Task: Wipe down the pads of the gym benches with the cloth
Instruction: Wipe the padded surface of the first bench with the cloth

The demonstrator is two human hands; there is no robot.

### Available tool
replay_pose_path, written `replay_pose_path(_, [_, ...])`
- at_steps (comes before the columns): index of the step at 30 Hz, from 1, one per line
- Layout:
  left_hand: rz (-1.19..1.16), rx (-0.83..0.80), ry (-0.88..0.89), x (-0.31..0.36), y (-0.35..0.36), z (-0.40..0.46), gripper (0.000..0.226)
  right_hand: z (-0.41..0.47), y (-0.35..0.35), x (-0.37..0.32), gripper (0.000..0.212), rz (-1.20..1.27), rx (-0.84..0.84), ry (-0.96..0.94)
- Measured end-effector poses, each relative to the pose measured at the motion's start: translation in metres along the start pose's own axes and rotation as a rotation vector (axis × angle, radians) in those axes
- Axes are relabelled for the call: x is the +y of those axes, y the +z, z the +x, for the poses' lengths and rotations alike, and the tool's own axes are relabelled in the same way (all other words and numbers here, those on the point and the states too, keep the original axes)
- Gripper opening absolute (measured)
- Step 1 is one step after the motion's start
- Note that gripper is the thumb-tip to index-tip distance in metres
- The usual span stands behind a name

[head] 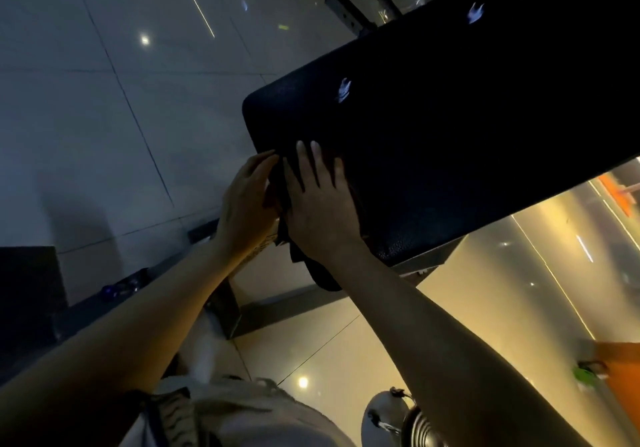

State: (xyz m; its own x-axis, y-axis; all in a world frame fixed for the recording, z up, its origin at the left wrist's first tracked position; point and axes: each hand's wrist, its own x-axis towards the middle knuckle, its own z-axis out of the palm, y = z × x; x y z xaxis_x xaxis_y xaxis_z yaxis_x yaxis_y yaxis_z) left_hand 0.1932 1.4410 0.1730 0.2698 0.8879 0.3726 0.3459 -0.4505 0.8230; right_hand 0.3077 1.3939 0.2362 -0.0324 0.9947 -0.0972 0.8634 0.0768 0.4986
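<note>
Person stands at near end of a black bench pad [433, 127], both hands at its lower left edge. Right hand [322, 200] lies flat, fingers spread and straight, pressing a dark cloth [282, 186] onto the pad. Left hand [247, 197] sits just beside it at the pad edge, fingers touching the cloth's left side; too dark to tell whether it pinches the fabric or only steadies it.

Cloth is mostly under the right palm, with a fold hanging off the pad edge below the wrist.

Progress looks early: two pale torn patches on the pad, no visible wet streak, and most of the pad's length toward the far end is likely left to wipe.
</note>
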Motion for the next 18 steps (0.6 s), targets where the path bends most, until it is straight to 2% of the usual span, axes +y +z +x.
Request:
replay_pose_path(3, [-0.014,0.060,-0.018,0.006,0.007,-0.002,0.035,-0.008,-0.002,0.001,0.069,0.024,-0.004,0.011])
replay_pose_path(6, [-0.017,0.006,0.133,0.015,0.022,-0.015,0.031,-0.056,0.004,0.035,0.061,0.023,0.019,0.035])
replay_pose_path(9, [-0.031,-0.071,0.288,0.033,0.039,-0.024,0.036,-0.084,-0.004,0.107,0.061,-0.033,0.050,0.193])
replay_pose_path(13, [-0.012,-0.138,0.311,0.056,0.048,-0.020,0.039,-0.089,-0.021,0.183,0.062,-0.032,0.096,0.430])
replay_pose_path(16, [0.024,-0.147,0.323,0.056,0.042,-0.020,0.040,-0.088,-0.013,0.160,0.061,0.008,0.169,0.522])
replay_pose_path(18, [0.030,-0.145,0.304,0.049,0.036,-0.023,0.042,-0.091,-0.002,0.113,0.061,0.020,0.172,0.461])
